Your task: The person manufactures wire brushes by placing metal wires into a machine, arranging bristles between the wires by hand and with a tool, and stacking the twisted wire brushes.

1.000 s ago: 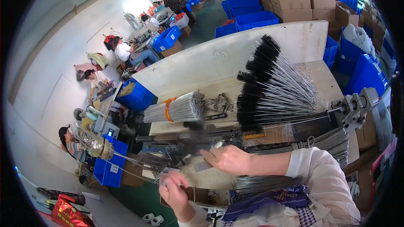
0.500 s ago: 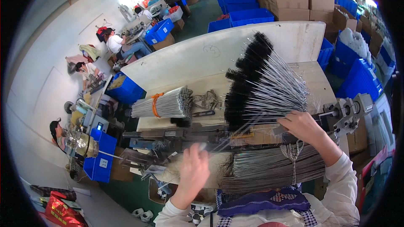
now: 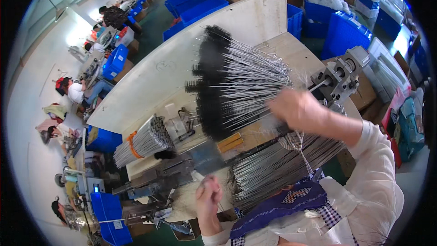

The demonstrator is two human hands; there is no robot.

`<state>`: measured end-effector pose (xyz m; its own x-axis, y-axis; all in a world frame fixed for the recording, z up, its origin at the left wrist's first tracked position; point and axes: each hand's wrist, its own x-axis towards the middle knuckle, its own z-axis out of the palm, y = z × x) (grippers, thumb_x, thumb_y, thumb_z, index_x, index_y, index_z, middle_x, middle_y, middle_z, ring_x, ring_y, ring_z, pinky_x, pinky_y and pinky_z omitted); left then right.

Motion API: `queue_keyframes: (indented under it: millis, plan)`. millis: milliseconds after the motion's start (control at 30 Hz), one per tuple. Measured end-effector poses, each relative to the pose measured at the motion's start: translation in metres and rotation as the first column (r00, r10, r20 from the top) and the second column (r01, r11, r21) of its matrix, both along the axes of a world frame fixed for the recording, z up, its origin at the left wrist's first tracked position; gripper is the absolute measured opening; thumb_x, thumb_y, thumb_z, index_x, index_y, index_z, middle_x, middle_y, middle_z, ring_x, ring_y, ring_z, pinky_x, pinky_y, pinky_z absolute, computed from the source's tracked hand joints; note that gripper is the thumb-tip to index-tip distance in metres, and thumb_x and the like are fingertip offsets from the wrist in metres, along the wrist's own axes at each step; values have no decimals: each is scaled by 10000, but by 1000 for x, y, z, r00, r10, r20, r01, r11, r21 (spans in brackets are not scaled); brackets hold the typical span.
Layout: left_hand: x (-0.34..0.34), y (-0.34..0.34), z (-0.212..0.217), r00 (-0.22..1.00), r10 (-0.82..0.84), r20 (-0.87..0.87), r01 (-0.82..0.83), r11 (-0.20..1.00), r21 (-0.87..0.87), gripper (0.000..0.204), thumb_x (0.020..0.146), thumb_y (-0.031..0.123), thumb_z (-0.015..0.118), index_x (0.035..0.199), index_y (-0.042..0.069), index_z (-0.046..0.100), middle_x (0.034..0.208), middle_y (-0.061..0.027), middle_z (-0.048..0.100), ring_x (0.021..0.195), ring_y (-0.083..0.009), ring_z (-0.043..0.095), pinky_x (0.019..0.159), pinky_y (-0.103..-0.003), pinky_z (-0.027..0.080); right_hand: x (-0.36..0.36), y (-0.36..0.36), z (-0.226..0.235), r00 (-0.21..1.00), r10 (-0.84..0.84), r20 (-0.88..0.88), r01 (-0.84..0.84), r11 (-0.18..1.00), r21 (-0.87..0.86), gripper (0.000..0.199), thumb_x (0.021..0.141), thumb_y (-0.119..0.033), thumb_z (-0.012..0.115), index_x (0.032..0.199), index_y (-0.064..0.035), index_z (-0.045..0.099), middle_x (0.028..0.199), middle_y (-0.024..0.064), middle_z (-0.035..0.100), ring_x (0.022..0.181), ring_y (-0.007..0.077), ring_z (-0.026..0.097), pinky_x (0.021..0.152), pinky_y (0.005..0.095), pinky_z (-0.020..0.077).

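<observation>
A fanned pile of twisted-wire brushes (image 3: 255, 68) with black bristles lies on the workbench. My right hand (image 3: 298, 109), blurred by motion, is at the wire ends of that pile; its fingertips are too smeared to read. Lower and to the left, my left hand (image 3: 208, 196) is closed with curled fingers, and whatever it may hold is too small to make out. Between my hands and my body rests a thick bundle of thin metal wires (image 3: 273, 168), with a cloth strip (image 3: 291, 141) tied round it. Left of the brushes is another wire bundle (image 3: 141, 143) bound with an orange tie.
A dark metal machine (image 3: 159, 173) runs along the bench's left front. A metal clamp-like mechanism (image 3: 339, 75) stands at the right end. A yellow block (image 3: 230, 142) sits beside the brushes. A pale board (image 3: 182, 59) borders the bench's back; blue crates (image 3: 348, 34) stand beyond.
My view has turned. My right hand has shifted over the brushes' wire ends, and my left hand has drawn lower with fingers curled. Pale strands between my hands no longer show.
</observation>
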<state>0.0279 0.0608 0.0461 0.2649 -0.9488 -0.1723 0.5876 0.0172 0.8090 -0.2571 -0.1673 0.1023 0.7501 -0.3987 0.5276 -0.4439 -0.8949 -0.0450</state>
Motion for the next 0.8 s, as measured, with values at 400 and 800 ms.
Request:
queue_keyframes:
  millis: [400, 800]
  plan:
    - [35, 68, 39, 665, -429, 611, -196, 690, 697, 184, 887, 114, 604, 885, -37, 708, 487, -54, 512, 482, -59, 487, 450, -243, 355, 12, -129, 23, 970, -233, 67, 234, 972, 0, 189, 907, -162, 565, 1006, -18, 639, 879, 141, 657, 846, 300, 644, 736, 375, 517]
    - [-89, -162, -11, 93, -280, 955, 304, 922, 241, 257, 869, 287, 614, 824, 55, 715, 757, -163, 672, 682, -324, 651, 597, -393, 488, -30, -56, 9, 993, -32, -117, 45, 993, 110, 119, 770, -96, 618, 866, -26, 620, 794, 94, 613, 766, 277, 631, 691, 372, 519]
